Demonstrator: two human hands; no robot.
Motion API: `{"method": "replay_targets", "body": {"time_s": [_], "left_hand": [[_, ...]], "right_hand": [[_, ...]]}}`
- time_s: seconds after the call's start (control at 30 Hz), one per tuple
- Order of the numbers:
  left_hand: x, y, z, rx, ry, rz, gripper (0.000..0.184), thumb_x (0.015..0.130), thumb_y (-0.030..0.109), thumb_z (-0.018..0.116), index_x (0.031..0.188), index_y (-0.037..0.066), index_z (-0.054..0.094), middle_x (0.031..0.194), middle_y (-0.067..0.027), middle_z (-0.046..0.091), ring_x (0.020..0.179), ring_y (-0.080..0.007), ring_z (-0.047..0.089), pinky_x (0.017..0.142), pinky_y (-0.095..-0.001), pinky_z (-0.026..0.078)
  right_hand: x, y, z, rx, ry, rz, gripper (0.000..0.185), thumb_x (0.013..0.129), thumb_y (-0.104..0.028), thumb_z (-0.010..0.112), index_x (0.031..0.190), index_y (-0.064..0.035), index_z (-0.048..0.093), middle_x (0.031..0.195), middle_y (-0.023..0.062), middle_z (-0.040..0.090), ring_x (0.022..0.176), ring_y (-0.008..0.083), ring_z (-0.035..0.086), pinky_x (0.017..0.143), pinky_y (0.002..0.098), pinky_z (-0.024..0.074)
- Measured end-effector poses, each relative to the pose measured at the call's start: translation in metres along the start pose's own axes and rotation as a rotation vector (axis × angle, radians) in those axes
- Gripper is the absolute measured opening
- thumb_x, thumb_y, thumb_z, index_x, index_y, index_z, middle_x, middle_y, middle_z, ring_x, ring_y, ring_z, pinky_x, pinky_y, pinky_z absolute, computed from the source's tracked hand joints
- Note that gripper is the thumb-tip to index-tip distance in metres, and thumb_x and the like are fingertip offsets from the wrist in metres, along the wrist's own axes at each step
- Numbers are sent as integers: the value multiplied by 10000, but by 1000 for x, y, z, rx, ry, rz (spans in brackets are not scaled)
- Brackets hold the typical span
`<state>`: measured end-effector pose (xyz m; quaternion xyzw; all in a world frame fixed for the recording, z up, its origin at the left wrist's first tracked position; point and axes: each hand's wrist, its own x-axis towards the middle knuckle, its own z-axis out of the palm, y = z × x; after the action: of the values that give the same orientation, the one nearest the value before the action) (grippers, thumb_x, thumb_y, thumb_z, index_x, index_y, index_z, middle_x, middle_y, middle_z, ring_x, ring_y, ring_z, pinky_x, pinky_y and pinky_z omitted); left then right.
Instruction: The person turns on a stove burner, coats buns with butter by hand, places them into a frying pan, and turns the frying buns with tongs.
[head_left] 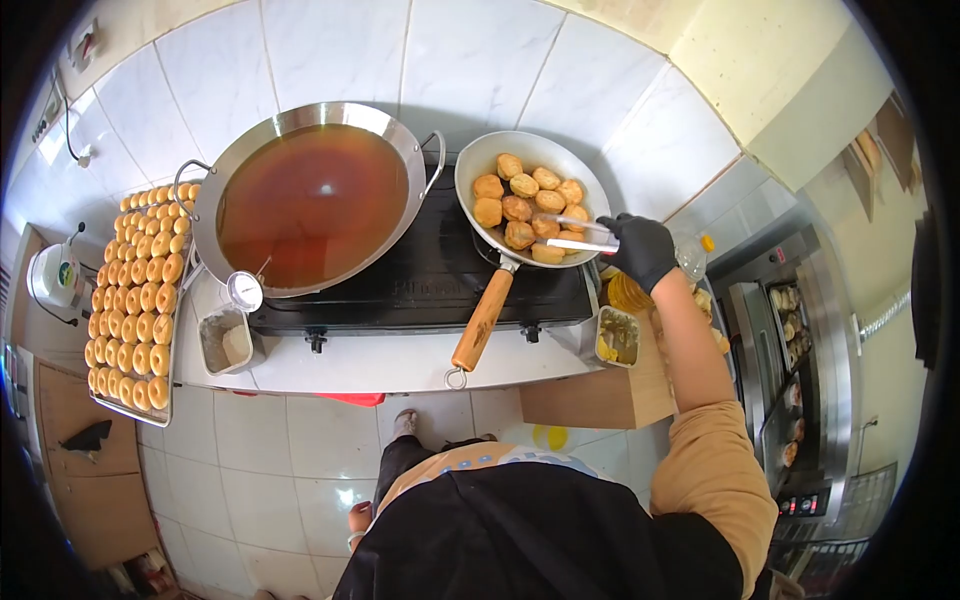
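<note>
My right hand [642, 250], in a black glove, is closed round metal tongs [585, 238]. The tips of the tongs reach over the right side of a light-coloured frying pan [468, 165], among several browned round dough pieces [517, 208]. The pan sits on a black gas stove [420, 290], its wooden handle [483, 320] pointing toward me. Low beside my body hangs my left hand [360, 516], bare and partly hidden by the clothing; its fingers are too small to make out.
Left of the pan stands a wide pan [205, 225] of brown oil with a thermometer [245, 290] at its rim. A tray [172, 360] of ring doughnuts is far left. Metal containers [222, 340] [617, 336] flank the stove. A box [600, 398] and an oven [765, 400] are right.
</note>
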<state>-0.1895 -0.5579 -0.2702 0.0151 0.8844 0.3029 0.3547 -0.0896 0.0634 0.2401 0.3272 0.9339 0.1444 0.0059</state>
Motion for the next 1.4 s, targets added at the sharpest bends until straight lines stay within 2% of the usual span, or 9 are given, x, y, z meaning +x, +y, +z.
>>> {"method": "replay_targets", "body": {"time_s": [0.17, 0.4, 0.57, 0.8, 0.83, 0.97, 1.07, 1.2, 1.4], "left_hand": [[3, 9, -1, -23, -22, -53, 224, 716, 203, 654, 892, 66, 677, 822, -149, 661, 754, -242, 639, 696, -329, 501], [3, 11, -6, -33, -40, -83, 227, 719, 211, 654, 894, 68, 677, 819, -151, 660, 759, -242, 639, 698, -333, 499], [0, 3, -3, -16, -52, -76, 229, 723, 218, 653, 896, 70, 676, 815, -152, 660, 758, -243, 640, 694, -335, 499], [2, 9, -9, -8, -31, -63, 239, 724, 217, 654, 907, 65, 673, 806, -155, 658, 736, -240, 638, 683, -332, 502], [3, 10, -10, -10, -26, -64, 240, 725, 217, 654, 909, 64, 672, 804, -156, 658, 733, -240, 638, 681, -332, 503], [0, 17, -12, -77, -32, -102, 243, 724, 218, 656, 909, 61, 671, 798, -157, 658, 719, -236, 637, 673, -329, 504], [1, 13, -8, -127, -42, -107, 239, 721, 220, 661, 896, 59, 675, 789, -156, 658, 705, -229, 638, 662, -324, 505], [0, -1, -6, -18, -20, -32, 235, 720, 219, 663, 890, 57, 677, 787, -157, 658, 703, -224, 639, 659, -320, 504], [-4, -3, -6, -56, -38, -106, 243, 721, 215, 661, 903, 53, 673, 800, -159, 659, 716, -221, 640, 665, -319, 503]], "right_hand": [[1, -6, 23, -80, 0, 0, 357, 678, -310, 667, 984, -130, 630, 842, 96, 607, 800, 253, 599, 691, 372, 476], [18, 46, 42, 407, -280, 204, 530, 636, -443, 705, 1034, -102, 632, 956, 148, 621, 881, 305, 583, 798, 366, 456], [1, 5, 6, 186, -148, 22, 543, 587, -332, 746, 1076, -141, 604, 828, 70, 608, 794, 231, 599, 693, 354, 477], [26, -27, 11, -19, 157, -96, 360, 654, -219, 691, 993, -135, 605, 791, 77, 583, 761, 243, 594, 654, 375, 471], [32, -30, 20, -114, 82, -129, 464, 666, -251, 682, 1102, -160, 554, 821, 79, 575, 762, 251, 583, 656, 366, 468], [46, -11, 60, 91, 138, -41, 428, 650, -308, 696, 1028, -126, 609, 841, 108, 605, 734, 267, 607, 655, 373, 482], [62, 16, 48, 398, -267, 184, 514, 629, -359, 721, 1076, -129, 614, 861, 130, 631, 811, 260, 601, 709, 358, 467], [51, 13, 35, 252, -174, 135, 564, 594, -428, 723, 1066, -141, 617, 909, 123, 622, 869, 264, 589, 750, 359, 466], [53, -12, 17, 99, -29, 11, 495, 639, -342, 701, 1082, -151, 590, 899, 93, 600, 825, 258, 597, 700, 378, 478]]}}
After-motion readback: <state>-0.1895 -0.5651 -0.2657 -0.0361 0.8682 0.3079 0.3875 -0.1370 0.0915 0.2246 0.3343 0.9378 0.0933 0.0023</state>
